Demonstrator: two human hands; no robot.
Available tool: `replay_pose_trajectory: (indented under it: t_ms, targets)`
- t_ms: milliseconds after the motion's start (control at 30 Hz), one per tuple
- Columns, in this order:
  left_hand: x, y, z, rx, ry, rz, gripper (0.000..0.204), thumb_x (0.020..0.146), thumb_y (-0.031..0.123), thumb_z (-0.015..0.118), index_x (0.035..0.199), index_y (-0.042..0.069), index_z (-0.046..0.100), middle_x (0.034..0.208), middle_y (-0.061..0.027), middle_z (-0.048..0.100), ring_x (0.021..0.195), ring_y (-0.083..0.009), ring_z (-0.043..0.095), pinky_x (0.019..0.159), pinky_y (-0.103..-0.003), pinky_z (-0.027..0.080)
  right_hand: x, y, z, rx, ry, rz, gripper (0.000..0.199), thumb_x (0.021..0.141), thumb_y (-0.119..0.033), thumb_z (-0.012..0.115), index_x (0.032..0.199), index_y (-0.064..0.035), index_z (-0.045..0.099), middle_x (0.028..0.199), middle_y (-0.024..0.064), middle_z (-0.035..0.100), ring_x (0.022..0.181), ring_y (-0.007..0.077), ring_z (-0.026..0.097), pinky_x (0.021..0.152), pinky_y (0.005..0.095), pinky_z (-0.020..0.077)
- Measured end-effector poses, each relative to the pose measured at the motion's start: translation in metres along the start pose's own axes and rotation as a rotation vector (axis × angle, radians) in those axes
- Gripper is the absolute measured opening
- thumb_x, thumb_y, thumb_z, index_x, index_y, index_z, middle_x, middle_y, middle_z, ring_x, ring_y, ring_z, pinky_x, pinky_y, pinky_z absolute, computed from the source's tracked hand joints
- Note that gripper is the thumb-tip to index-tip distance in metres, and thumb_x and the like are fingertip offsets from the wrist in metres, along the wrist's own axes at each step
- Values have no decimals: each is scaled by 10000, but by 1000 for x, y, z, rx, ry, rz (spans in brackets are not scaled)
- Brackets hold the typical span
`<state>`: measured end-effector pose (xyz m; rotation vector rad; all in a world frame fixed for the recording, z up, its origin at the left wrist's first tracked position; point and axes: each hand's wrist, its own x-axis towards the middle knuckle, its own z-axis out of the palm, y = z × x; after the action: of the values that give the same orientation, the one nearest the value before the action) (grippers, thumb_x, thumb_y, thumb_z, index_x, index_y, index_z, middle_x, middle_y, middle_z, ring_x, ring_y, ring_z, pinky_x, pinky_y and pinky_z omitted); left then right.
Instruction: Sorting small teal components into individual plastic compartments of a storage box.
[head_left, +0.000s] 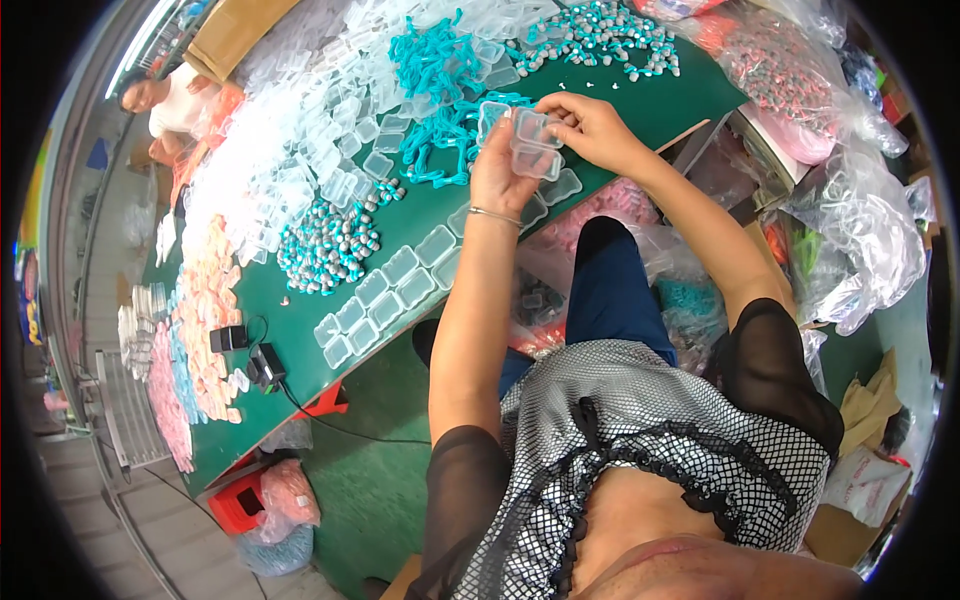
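Note:
My left hand (505, 175) grips small clear plastic cases (536, 160) from below, raised above the front edge of the green table. The fingers of my right hand (590, 128) are closed at the upper right of these cases, pinching their edge. Just beyond my hands lie a bundle of teal cords (438, 145) and a second teal tangle (430, 62). Left of my left forearm, open clear cases (385, 292) stand in two rows along the table edge. A heap of small grey-and-teal pieces (328, 248) sits behind the rows.
A large pile of clear cases (310, 130) covers the table's far side. More grey-and-teal pieces (610, 38) lie at the far right. Peach pieces (208, 320) and black adapters (265, 368) are at the left. Plastic bags (850, 240) crowd my right. A person (185, 110) works at far left.

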<state>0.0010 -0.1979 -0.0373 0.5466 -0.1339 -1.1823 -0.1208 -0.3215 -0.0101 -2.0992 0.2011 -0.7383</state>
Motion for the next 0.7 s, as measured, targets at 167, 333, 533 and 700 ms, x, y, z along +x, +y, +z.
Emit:
replay_pose_trajectory:
  t_ms: [167,333,533,700]
  targets:
    - [-4,-3,12,74,262,125,219,929,280,533,1101,144,547,1050,-78,613,960,-250,582,823,-431,464,2,20,-32,-18,41,90,161,818,-2,595,964,-20,659,844,43,638,732,86,585,654,237,480]
    - [-8,2,10,124,258,187,258,935,273,515,1143,120,528,1089,-86,594,979,-277,576,849,-433,443,12,48,-55,-230,-115,30,148,787,-58,609,916,-30,676,849,100,673,772,190,646,714,305,507]
    - [-9,-7,19,240,191,160,247,918,196,538,1129,70,512,1032,-114,606,899,-300,624,708,-399,527,10,49,-38,-286,-265,-23,213,783,-39,618,994,-23,643,917,90,645,759,188,618,695,294,495]
    - [-11,-7,19,411,150,138,237,919,212,556,1093,54,532,972,-107,641,853,-233,640,687,-364,538,7,19,-41,-222,-49,-100,324,780,-46,631,1102,-77,608,990,54,605,701,150,555,645,277,468]
